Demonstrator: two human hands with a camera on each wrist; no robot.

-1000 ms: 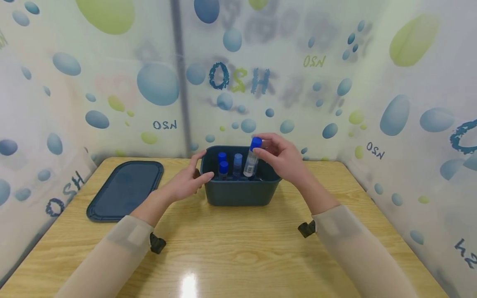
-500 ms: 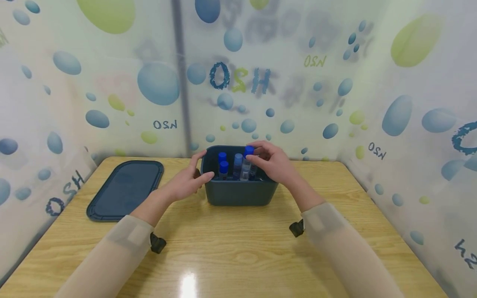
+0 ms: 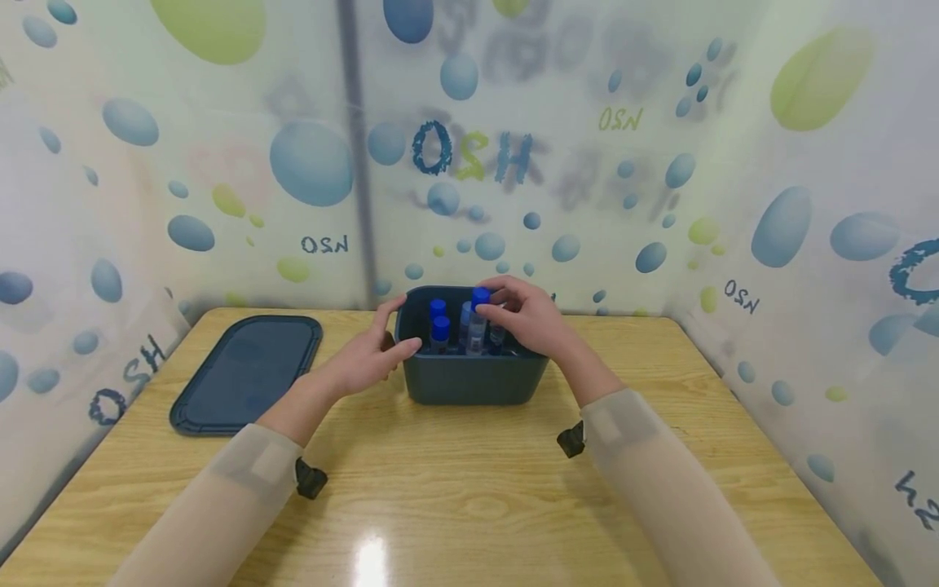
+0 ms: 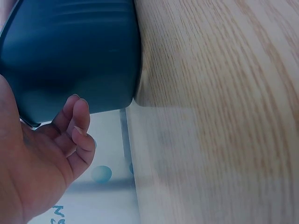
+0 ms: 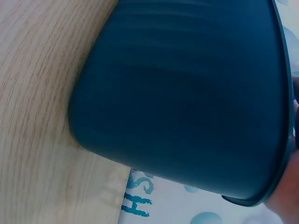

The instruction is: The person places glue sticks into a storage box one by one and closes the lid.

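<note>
In the head view my right hand (image 3: 534, 322) pinches a clear tube-shaped bottle (image 3: 476, 333) by its blue cap. The bottle stands nearly upright inside the dark blue-green bin (image 3: 477, 383), its lower end hidden behind the front wall. My left hand (image 3: 367, 359) holds the bin's left end, with thumb and index finger on the rim; in the left wrist view its other fingers (image 4: 80, 114) curl loosely outside the wall. Several similar bottles share the bin, including two blue-capped bottles (image 3: 440, 330) at the left. The bin's wall (image 5: 177, 93) hides most of my right hand in the right wrist view.
A dark flat lid (image 3: 249, 375) with a raised rim lies on the wooden table (image 3: 440, 489), left of the bin. Behind the table's far edge hangs a patterned curtain (image 3: 513, 98), with more of it along both sides.
My right hand has lowered the blue-capped bottle into the bin and shifted it left, more upright than before. The left hand has stayed on the bin's rim.
</note>
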